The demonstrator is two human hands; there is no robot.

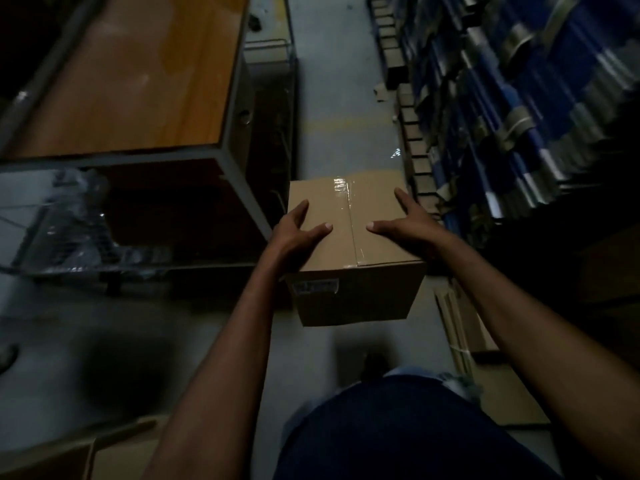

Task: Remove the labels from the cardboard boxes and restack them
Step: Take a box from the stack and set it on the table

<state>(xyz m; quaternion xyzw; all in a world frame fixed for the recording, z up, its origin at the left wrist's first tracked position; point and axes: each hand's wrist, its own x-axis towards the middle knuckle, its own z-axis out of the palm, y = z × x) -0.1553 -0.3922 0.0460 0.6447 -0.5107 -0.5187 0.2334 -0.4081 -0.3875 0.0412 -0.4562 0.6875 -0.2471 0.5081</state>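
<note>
- The left hand (297,233) lies on the left top edge of the box (349,216). Its fingers are straight and spread, not clenched, and its thumb rests flat on the top.
- The right hand (410,223) presses the right top edge in the same way, fingers straight and pointing away, thumb turned inward.
- The box sits between the two palms, over the floor (332,109); I cannot tell if anything bears it from below.
- A taped seam (351,223) runs along the top, between the thumb tips.
- A label (316,286) is stuck on the near face, just below the left thumb.
- A table (138,81) stands left of the left fingers.
- Shelves (519,98) rise right of the right fingers.
</note>
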